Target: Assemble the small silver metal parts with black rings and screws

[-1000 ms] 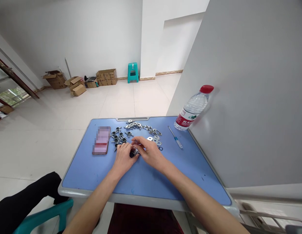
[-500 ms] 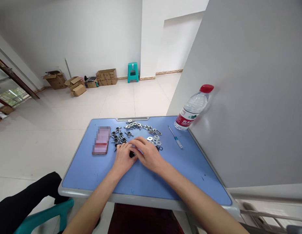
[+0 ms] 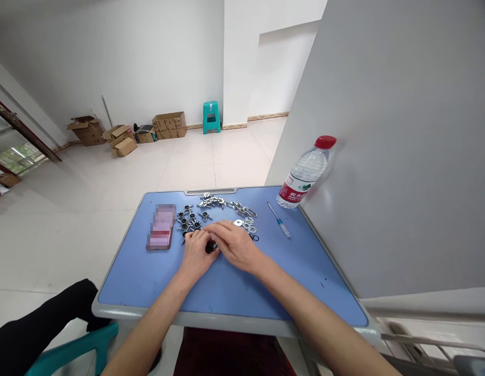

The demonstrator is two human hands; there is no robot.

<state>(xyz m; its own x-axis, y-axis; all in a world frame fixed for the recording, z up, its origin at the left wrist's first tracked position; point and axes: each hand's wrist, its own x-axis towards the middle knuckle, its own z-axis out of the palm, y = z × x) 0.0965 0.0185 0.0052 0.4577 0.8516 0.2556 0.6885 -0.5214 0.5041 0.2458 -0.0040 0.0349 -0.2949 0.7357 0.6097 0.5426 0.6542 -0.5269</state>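
Observation:
My left hand (image 3: 197, 253) is closed around a small black round part (image 3: 210, 246), much of it hidden by the fingers. Over the same part bends my right hand (image 3: 236, 243), its thumb and fingertips drawn together; whatever lies between them is too small to make out. Just beyond the left hand sit several black-centred metal pieces with screw-like arms (image 3: 185, 220). Flat metal plates with holes (image 3: 249, 225) and dark rings (image 3: 255, 237) lie beside the right hand. Farther back are a row of silver metal pieces (image 3: 213, 202) and a cluster of elongated metal links (image 3: 242, 209).
On the blue table (image 3: 148, 282), a phone (image 3: 161, 227) lies left and a screwdriver (image 3: 279, 220) right. A red-capped water bottle (image 3: 305, 175) stands by the grey panel (image 3: 402, 156). A person's black-clad leg (image 3: 42, 318) is at lower left. Cardboard boxes (image 3: 169, 125) and a teal stool (image 3: 211, 117) line the wall.
The camera view has shifted slightly. Both hands stay together over the black part, with only a small change in the right hand's finger pose.

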